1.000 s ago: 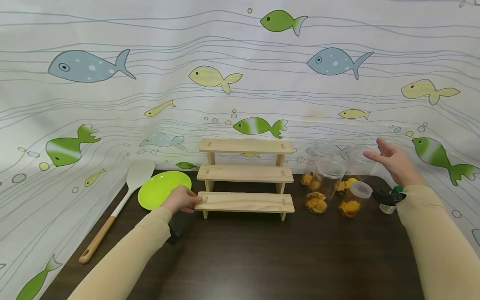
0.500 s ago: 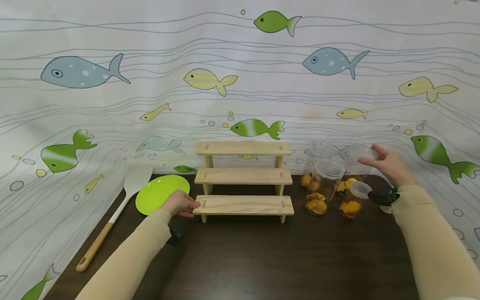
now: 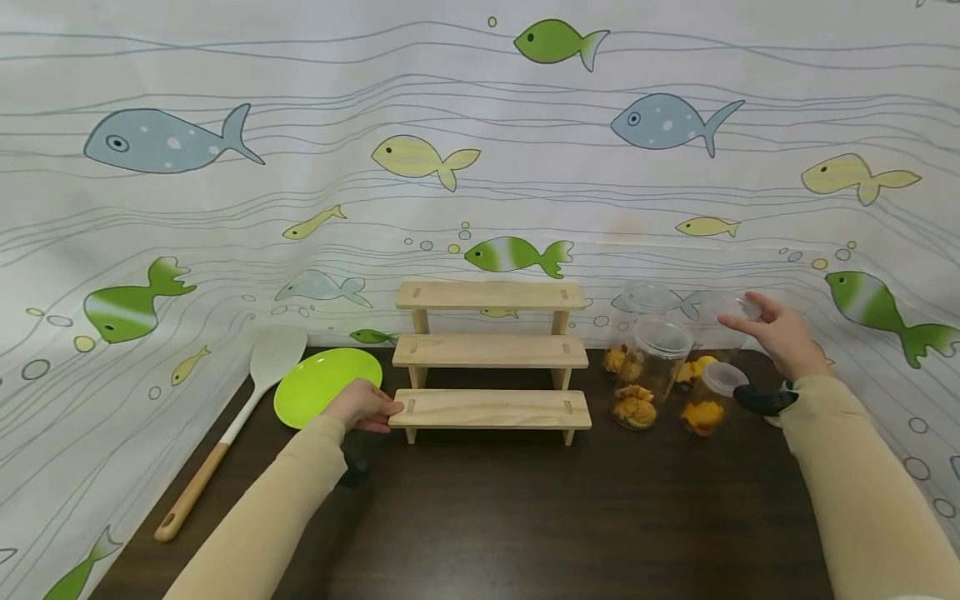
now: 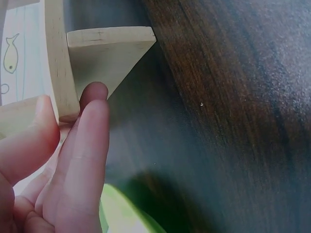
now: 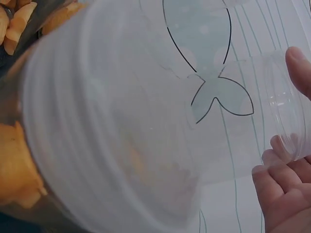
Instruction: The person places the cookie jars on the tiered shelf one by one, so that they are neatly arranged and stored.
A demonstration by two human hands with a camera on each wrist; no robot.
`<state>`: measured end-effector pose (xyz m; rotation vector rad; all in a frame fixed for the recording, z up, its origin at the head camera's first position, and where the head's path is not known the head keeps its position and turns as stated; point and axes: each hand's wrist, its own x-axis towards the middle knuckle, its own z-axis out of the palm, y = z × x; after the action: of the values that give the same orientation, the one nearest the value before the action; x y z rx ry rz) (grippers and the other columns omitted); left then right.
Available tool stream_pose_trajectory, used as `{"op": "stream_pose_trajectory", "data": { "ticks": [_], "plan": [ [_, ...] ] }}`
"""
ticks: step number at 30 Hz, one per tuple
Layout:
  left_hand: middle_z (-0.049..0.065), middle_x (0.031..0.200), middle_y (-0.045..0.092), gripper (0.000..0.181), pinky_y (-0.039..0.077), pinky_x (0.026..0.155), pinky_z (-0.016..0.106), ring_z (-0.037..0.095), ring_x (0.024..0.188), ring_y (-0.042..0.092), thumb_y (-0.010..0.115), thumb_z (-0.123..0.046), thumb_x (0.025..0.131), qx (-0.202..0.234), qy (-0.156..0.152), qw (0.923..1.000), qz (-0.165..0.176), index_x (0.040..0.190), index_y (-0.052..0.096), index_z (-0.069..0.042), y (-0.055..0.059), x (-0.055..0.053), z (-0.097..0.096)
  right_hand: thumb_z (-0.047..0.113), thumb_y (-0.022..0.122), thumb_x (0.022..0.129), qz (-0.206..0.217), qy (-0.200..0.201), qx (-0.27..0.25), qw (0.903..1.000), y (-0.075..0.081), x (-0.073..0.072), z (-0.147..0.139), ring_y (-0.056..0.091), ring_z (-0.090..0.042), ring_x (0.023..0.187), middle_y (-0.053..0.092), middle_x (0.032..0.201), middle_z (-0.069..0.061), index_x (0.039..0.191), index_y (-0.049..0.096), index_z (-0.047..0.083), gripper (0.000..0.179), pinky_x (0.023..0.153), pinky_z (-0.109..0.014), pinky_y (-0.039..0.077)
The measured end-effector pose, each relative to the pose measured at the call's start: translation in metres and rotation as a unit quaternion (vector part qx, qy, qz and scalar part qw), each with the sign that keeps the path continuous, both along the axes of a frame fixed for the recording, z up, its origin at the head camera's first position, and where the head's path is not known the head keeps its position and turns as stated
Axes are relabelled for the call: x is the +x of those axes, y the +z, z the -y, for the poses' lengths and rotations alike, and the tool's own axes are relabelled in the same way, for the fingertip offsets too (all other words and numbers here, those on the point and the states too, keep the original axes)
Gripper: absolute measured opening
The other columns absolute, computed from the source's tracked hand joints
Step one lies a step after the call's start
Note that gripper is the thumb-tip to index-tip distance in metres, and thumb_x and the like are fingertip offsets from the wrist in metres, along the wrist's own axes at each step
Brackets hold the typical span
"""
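Note:
At the left end of a three-step wooden display rack (image 3: 491, 407), my left hand (image 3: 362, 405) pinches the lowest board. In the left wrist view the thumb lies on one face of the board (image 4: 62, 68), with fingers against the other. My right hand (image 3: 783, 340) holds the top of a tall clear plastic jar (image 3: 717, 329) at the back right. The right wrist view has thumb and fingertips on opposite sides of its lid end (image 5: 286, 116). Yellow-orange snack pieces lie in its bottom. A shorter jar (image 3: 712, 404) stands in front, its lid (image 5: 112, 126) blurred and close in the right wrist view.
Two more clear jars, a front one (image 3: 651, 375) and a back one (image 3: 633, 329), stand left of the held jar. A lime-green plate (image 3: 318, 383) and a long-handled spatula (image 3: 232, 433) lie at left. Fish-printed cloth (image 3: 480, 108) backs the dark wooden table (image 3: 525, 517).
My right hand has come down and left onto the back-right jar's top, its thumb and fingers closing around it. The left hand keeps its hold on the rack. The camera view shifted slightly.

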<state>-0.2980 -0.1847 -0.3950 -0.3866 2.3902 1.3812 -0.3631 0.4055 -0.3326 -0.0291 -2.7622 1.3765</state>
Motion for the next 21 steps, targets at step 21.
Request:
{"op": "stream_pose_trajectory", "data": {
  "ticks": [21],
  "plan": [
    [0.016,0.081,0.069,0.036,0.060,0.073,0.038,0.025,0.075,0.070,0.067,-0.013,0.089,-0.008,-0.008,0.9999,0.003,0.108,0.059,0.016,-0.001,0.000,0.000,0.049,0.063,0.086,-0.063,-0.083,-0.067,0.9923,0.027,0.015,0.012,0.002,-0.033,0.145,0.002,0.158,-0.015,0.153,0.012,0.016,0.090,0.115,-0.056,0.012]
  ]
}}
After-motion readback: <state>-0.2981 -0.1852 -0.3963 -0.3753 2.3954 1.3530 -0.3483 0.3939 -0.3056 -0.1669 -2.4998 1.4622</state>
